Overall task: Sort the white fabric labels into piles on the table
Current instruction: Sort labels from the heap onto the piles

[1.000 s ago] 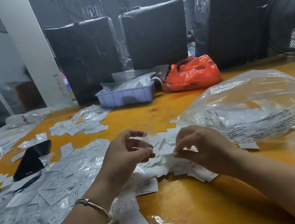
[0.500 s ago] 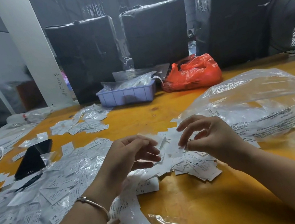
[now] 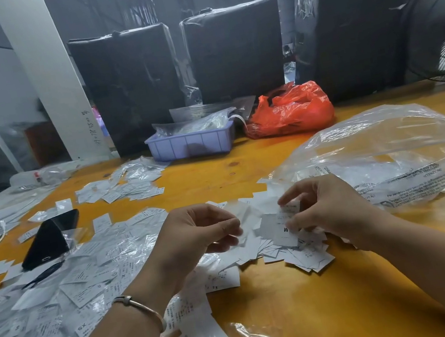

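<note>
Two hands work over the orange tabletop [image 3: 269, 308] in the head view, the only view. The right hand [image 3: 329, 209] pinches one white label marked M [image 3: 277, 225] between curled fingertips and thumb, lifted just above a loose heap of labels [image 3: 299, 255] lying between the hands. The left hand [image 3: 194, 235], with one metal bangle [image 3: 138, 305] on its wrist, has its fingers curled and pinches another white label [image 3: 243, 218] at its edge. A far larger spread of labels [image 3: 57, 286], mixed with clear film, covers the tabletop on the left, and a smaller pile [image 3: 123, 185] lies farther back; the labels are too many to count. One black phone [image 3: 51, 238] rests on the left spread. One clear plastic bag [image 3: 386, 157] sits just right of the right hand. At the back stand one lilac tray [image 3: 190, 144], one red bag [image 3: 291, 111] beside it, and three black wrapped bales [image 3: 236, 50]. Two fans show, one at each edge.
</note>
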